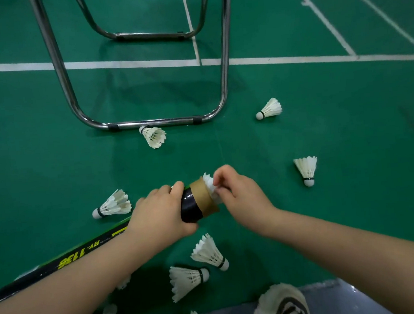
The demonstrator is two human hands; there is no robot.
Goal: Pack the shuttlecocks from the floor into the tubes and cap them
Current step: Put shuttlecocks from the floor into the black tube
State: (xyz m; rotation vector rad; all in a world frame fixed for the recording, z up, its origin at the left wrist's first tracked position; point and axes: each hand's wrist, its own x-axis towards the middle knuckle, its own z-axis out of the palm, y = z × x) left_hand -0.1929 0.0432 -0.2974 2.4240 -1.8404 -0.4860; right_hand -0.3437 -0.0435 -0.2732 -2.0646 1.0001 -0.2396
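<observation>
Feathers of the white shuttlecock (209, 182) pinched in my right hand (238, 194) could crumple against the black cardboard tube (192, 205) my left hand (160, 210) grips

Both forearms bare, no sleeves in view, no watch or bands at wrists. Left hand (159, 213) and right hand (241, 191) ungloved, no rings seen, nails short. White fuzzy shoe (282, 304) at bottom edge with dark stripes across top (slipper or sneaker, cannot tell). Grey trouser fabric beside it.
</observation>
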